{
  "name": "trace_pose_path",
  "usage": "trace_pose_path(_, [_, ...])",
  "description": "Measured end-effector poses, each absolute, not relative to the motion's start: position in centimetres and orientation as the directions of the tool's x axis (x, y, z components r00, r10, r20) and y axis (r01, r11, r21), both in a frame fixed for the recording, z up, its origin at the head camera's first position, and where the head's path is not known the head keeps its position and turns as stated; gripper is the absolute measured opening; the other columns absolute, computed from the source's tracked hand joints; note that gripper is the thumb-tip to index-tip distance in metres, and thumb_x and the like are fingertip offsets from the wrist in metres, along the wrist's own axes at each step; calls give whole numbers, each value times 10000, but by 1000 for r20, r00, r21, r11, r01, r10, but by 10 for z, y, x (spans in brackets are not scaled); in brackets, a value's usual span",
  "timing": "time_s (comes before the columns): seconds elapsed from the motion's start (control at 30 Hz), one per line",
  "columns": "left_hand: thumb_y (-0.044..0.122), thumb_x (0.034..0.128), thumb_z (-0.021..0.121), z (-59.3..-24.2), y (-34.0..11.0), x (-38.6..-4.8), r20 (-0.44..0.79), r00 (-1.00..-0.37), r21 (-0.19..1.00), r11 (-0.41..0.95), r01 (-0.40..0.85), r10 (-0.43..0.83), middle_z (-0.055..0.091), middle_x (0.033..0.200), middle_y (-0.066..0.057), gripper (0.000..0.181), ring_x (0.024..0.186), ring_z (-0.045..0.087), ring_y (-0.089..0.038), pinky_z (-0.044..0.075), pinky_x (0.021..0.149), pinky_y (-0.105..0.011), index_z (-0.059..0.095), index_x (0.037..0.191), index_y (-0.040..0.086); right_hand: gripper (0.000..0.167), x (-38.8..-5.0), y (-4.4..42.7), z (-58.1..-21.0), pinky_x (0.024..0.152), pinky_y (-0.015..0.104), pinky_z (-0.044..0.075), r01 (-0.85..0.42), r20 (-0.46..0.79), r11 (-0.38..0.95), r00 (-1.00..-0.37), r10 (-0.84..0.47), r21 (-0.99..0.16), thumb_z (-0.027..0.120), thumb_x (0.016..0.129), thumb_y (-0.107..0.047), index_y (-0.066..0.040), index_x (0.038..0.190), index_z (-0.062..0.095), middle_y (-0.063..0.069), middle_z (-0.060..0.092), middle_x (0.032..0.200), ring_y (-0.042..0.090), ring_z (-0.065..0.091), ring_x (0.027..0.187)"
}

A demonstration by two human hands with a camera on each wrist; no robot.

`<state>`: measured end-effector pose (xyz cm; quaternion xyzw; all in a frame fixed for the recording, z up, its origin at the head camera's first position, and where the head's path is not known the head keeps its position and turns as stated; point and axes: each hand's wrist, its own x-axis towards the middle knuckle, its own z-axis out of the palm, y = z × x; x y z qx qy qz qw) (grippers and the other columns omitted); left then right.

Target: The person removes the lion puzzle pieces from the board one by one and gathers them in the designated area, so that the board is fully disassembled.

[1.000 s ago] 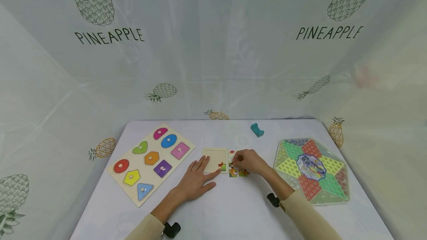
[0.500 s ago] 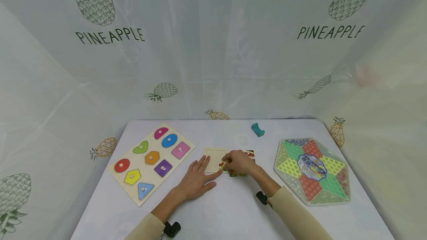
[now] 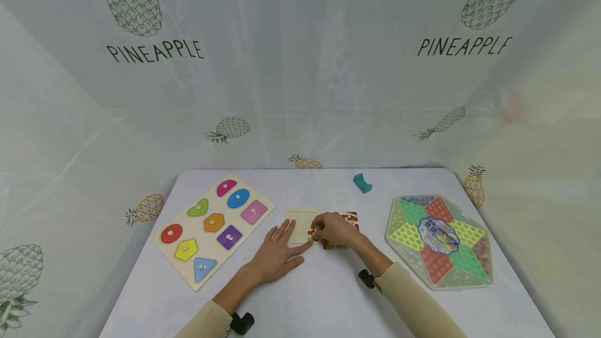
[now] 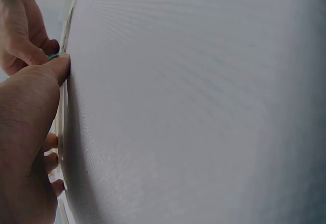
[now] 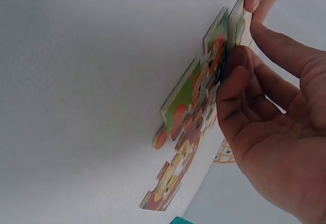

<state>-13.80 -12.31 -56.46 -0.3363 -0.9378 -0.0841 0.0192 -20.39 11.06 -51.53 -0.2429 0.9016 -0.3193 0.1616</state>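
My left hand (image 3: 274,258) lies spread on the left and lower edge of a small square wooden puzzle tray (image 3: 304,218). Its fingers are straight, and the thumb touches the tray's near edge in the left wrist view. Over the tray's right side, my right hand (image 3: 335,227) pinches a jigsaw piece with curled fingers, which mostly hide it. A colourful jigsaw piece (image 3: 310,233) shows in the tray's lower right corner beside the fingertips. Several loose jigsaw pieces (image 5: 181,102) lie right of the tray, partly under the right hand.
At the left lies a wooden shape board (image 3: 213,233) with coloured knobbed shapes. A hexagonal Chinese checkers box (image 3: 439,241) sits at the right. Farther back is a small teal curved block (image 3: 362,183). All lie on a white table (image 3: 324,296).
My right hand has moved left from the loose pieces to the tray's right side, bringing a jigsaw piece, and has barely shifted since. My left hand stays in place.
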Motion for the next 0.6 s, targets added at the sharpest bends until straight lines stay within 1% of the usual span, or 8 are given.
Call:
trace_pose_path(0.3, [521,1045,429,-564,-123,-137,90,-774,142,762,632,626,201,1644,-236,462,1533,153,-393,245,1161,-631,425,1502,453,125,-205,111,-517,579,262,461,-293,-134,664,-848,-513,-688,729,921,-133,-54,1016,710,-36,616,755,105,543,628])
trace_pose_path(0.47, [529,1042,427,-564,-123,-138,85,-778,137,766,628,622,203,1646,-227,464,1535,151,-388,243,1165,-628,419,1501,461,47,-205,110,-514,639,278,477,-248,-140,653,-865,-482,-716,713,927,-120,-86,951,692,-28,617,789,126,552,699])
trace_pose_path(0.6, [536,1044,413,-565,-123,-138,82,-779,138,767,627,622,196,1649,-223,465,1538,142,-383,233,1170,-625,410,1504,466,50,-205,110,-513,677,291,484,-225,-152,642,-866,-477,-733,712,938,-146,-121,917,674,-40,625,799,134,563,728])
